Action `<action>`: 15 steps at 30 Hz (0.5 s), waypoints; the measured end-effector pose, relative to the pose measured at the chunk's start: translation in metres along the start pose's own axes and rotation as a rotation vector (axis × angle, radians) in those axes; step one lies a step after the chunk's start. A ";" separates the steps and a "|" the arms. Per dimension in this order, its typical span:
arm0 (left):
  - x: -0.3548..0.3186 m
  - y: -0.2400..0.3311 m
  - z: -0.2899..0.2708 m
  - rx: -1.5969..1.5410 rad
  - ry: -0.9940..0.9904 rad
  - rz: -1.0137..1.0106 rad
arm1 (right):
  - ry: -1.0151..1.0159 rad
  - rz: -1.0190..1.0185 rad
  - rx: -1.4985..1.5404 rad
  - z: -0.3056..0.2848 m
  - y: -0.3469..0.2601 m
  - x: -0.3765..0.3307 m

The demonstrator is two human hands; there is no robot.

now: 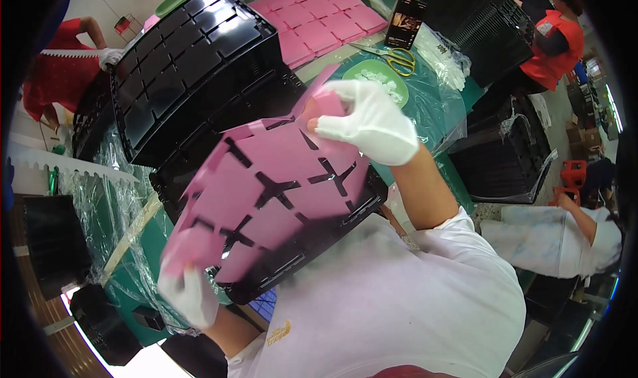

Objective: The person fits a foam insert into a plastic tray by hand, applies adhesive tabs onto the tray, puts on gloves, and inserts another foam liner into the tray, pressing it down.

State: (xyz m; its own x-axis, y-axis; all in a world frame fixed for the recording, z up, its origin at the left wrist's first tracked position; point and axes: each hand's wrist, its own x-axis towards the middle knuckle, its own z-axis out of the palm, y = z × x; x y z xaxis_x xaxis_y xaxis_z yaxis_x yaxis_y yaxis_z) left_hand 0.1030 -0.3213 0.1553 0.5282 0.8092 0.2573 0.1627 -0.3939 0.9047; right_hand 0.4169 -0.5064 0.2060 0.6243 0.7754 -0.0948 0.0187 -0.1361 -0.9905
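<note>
A pink foam sheet with cross-shaped cut-outs is held up over a black plastic tray. My left hand, in a white glove and blurred, grips the sheet's lower left corner. My right hand, also in a white glove, pinches the sheet's upper right corner. A second black plastic tray with cross-shaped slots lies just behind, partly hidden by the sheet.
More pink foam sheets lie at the far side of the green table. A green bowl of white bits, yellow-handled scissors and stacks of black trays stand around. Other people in red and white work at both sides.
</note>
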 end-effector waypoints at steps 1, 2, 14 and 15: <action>-0.001 0.013 -0.007 0.200 0.019 0.203 | 0.012 -0.092 0.054 -0.002 -0.015 -0.008; -0.002 0.024 -0.013 0.398 0.041 0.408 | 0.024 -0.185 0.108 -0.005 -0.026 -0.015; -0.005 0.000 0.005 0.151 -0.066 -0.215 | 0.094 -0.013 -0.096 0.011 0.013 0.006; -0.004 0.000 0.012 0.086 -0.116 -0.184 | 0.101 0.090 -0.151 0.012 0.019 0.010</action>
State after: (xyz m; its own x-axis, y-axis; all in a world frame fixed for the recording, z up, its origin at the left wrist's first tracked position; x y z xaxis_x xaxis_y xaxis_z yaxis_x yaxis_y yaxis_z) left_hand 0.1107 -0.3298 0.1507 0.5748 0.8171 0.0453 0.3329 -0.2840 0.8992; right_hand 0.4139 -0.4938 0.1848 0.7037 0.6913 -0.1639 0.0717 -0.2986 -0.9517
